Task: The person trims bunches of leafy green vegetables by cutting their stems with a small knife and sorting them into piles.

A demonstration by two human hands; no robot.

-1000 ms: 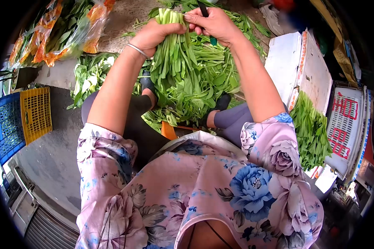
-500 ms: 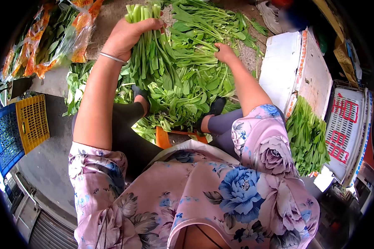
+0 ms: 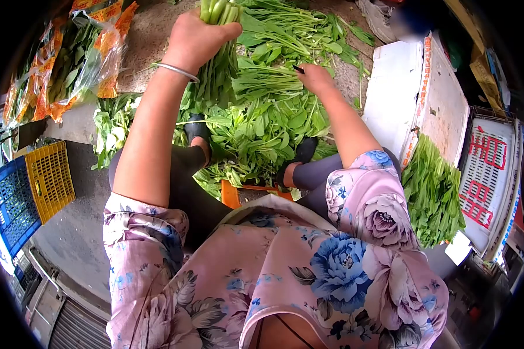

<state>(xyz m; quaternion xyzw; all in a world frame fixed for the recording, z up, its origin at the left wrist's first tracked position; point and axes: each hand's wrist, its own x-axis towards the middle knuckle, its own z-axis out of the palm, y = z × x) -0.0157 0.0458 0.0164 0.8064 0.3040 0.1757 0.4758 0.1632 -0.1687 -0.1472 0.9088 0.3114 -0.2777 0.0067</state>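
Note:
My left hand (image 3: 193,42) is closed round a thick bunch of leafy greens (image 3: 218,72). The cut stem ends point up and away, and the leaves hang down toward me. My right hand (image 3: 319,80) is closed over the pile of loose greens (image 3: 273,119) on the ground. A small dark object (image 3: 298,69) sticks out between its thumb and fingers; the rest of it is hidden in the hand, so I cannot make out its kind. Close to that hand lies a row of greens (image 3: 268,81) with the stems toward it.
Bagged greens (image 3: 70,64) lie at the upper left, above a yellow crate (image 3: 51,180) and a blue crate (image 3: 11,203). On the right stand a white foam box (image 3: 393,93), upright greens (image 3: 431,192) and a white basket (image 3: 483,174). An orange stool (image 3: 230,193) shows between my legs.
My left hand has moved slightly up and to the right with the bunch, whose tops now reach the upper edge. The dark object has come into sight at my right hand.

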